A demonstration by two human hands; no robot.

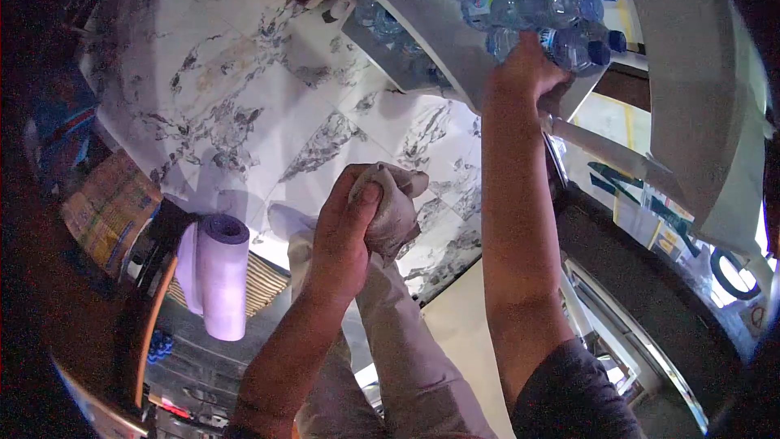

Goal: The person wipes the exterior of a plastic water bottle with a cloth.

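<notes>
My left hand (345, 232) is closed around a crumpled, greyish cloth (395, 215), its thumb pressed on top. My right arm is stretched out to the upper right. There my right hand (528, 73) grips the nearest of several clear plastic water bottles (578, 50) with blue caps. Some of its fingers are hidden behind the bottle and the hand. The bottles lie on their sides on a grey shelf (455, 49) with a pale edge, and one label reads "AQUA".
More bottles (418, 61) show on a lower level beneath the shelf. A rolled lavender mat (223, 276) stands at the left, near a woven patterned piece (114, 211). The floor (309, 122) has white tiles with dark marbling. A dark-framed glass surface (650, 211) lies at the right.
</notes>
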